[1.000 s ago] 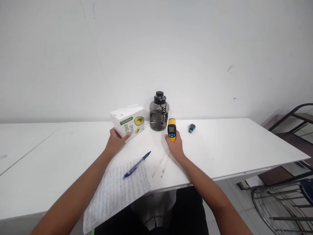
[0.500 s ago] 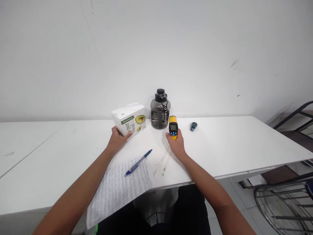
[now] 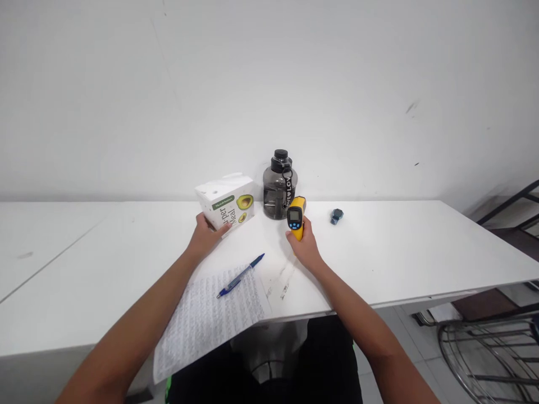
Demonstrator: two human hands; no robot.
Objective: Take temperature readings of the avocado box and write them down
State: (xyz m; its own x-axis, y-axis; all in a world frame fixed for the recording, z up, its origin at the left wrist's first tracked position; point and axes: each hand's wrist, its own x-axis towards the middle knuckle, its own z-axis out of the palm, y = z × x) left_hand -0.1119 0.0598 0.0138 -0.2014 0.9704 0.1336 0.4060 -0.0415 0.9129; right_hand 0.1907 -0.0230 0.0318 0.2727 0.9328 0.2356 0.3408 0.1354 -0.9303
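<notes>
Looked forward and down across a white table (image 3: 396,241) set against a pale wall (image 3: 269,73), with twelve o'clock straight ahead. Grasped a white box (image 3: 215,209) in the left hand (image 3: 206,237) at eleven o'clock, with the thumb on its front and the other fingers partly hidden behind. Had the box tilted, with its green label, avocado pictures and sideways lettering facing back. Could not tell of any contact between box and table.

Gripped a yellow and black thermometer (image 3: 296,217) in the right hand (image 3: 306,247), just past twelve o'clock, with the screen and blue buttons facing back.

Saw a grey see-through bottle (image 3: 274,189) standing upright at twelve o'clock, near the wall, with a black cap and a lettered strap, partly covered by the thermometer. Found a small blue gadget (image 3: 336,216) at one o'clock, well apart from the bottle. Noticed a sheet of paper (image 3: 206,322) at ten o'clock, closely written and overhanging the near edge, with a blue pen (image 3: 241,276) lying slantwise across its top. Glimpsed a metal rack (image 3: 446,348) at three o'clock, beyond the table.
</notes>
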